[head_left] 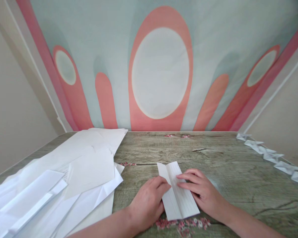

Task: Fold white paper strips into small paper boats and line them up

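A white sheet of paper (pixel 178 198) with a lengthwise crease down its middle lies in front of me, its two long sides folded inward toward the crease. My left hand (pixel 152 196) grips its left edge, thumb over the top and the other fingers curled at the side. On the right edge rests my right hand (pixel 205 191), with fingertips on the paper's upper face and the thumb side partly hidden beneath the edge. Faint lines run along the paper.
Loose and folded white papers (pixel 89 172) are heaped on the left of the wood-grain table (pixel 221 165). Several small folded paper pieces (pixel 273 155) form a row along the right edge. A patterned backdrop (pixel 161 72) stands behind the table.
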{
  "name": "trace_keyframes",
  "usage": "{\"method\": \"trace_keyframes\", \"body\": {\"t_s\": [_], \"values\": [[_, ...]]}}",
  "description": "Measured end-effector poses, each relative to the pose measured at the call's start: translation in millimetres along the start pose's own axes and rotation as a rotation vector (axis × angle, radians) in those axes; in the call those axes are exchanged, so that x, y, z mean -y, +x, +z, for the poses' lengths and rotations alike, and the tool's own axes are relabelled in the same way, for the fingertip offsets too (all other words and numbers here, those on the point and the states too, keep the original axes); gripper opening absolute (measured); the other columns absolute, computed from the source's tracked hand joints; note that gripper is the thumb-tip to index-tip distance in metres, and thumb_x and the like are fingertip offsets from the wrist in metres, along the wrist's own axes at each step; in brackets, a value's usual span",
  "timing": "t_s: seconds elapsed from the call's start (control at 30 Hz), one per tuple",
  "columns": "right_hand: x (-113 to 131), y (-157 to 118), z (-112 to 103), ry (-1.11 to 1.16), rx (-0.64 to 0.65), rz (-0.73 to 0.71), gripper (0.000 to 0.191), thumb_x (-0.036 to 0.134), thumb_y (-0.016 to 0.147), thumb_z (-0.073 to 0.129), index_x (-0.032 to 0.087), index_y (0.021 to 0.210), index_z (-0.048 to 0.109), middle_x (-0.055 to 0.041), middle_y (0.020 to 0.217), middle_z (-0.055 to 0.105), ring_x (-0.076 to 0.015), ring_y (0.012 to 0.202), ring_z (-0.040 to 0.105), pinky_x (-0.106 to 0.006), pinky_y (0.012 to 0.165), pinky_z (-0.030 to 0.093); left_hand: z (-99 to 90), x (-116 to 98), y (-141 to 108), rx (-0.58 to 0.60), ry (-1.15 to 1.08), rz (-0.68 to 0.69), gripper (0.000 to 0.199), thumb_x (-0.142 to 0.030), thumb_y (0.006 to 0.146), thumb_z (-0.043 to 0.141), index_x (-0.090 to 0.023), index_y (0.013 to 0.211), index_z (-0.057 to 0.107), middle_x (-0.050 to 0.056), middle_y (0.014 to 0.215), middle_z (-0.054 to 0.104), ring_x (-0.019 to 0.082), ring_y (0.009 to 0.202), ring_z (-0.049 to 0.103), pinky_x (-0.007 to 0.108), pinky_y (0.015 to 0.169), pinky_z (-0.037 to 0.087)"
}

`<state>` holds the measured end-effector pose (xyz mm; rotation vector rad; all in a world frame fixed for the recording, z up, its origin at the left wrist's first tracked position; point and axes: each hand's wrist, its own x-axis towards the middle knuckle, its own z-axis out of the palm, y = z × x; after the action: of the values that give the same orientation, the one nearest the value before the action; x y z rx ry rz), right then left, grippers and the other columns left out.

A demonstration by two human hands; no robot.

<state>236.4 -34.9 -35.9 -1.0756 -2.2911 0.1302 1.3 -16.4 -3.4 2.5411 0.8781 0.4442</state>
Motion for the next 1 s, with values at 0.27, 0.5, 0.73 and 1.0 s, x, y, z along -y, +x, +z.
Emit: {"method": "trace_keyframes", "body": {"t_s": [0.27,0.5,0.73,1.0], "values": [[1.1,1.3,-1.6,0.014,0.057,0.021,0.035,0.008,0.083,0.049,0.026,0.11,0.062,-0.0038,0.112,0.062,-0.0221,0.106,0.046,-0.042,0.088,0.043,2.8,4.2,-1.1,-0.016,0.111,-0.003,0.027,-0.011,0.08,0.053,-0.021,0.104,0.059,0.003,0.104,0.059,0.02,0.092,0.052,0.033,0.085,0.042],[5.0,2.8,-5.4,0.004,0.069,0.01,0.039,0.008,0.082,0.047,0.026,0.114,0.06,-0.0054,0.115,0.061,-0.0234,0.11,0.045,-0.045,0.09,0.041,3.5,5.3,-1.1,-0.038,0.141,0.013,0.028,-0.011,0.081,0.05,-0.022,0.104,0.061,0.004,0.103,0.059,0.021,0.091,0.053,0.034,0.084,0.043],[8.7,2.3,-6.9,-0.023,0.173,-0.015,0.049,0.006,0.074,0.048,0.025,0.118,0.056,-0.0056,0.126,0.054,-0.0277,0.12,0.037,-0.05,0.094,0.037,4.0,4.9,-0.6,-0.028,0.164,0.004,0.03,-0.011,0.08,0.049,-0.022,0.107,0.06,0.004,0.106,0.059,0.022,0.092,0.052,0.036,0.085,0.043],[5.5,1.8,-5.5,0.076,0.184,0.074,0.056,0.003,0.064,0.05,0.025,0.115,0.058,-0.0058,0.122,0.056,-0.0273,0.119,0.039,-0.051,0.095,0.035,2.9,8.4,0.5,-0.022,0.132,0.007,0.037,-0.004,0.073,0.05,-0.023,0.103,0.063,0.003,0.106,0.06,0.021,0.092,0.053,0.036,0.085,0.043]]}}
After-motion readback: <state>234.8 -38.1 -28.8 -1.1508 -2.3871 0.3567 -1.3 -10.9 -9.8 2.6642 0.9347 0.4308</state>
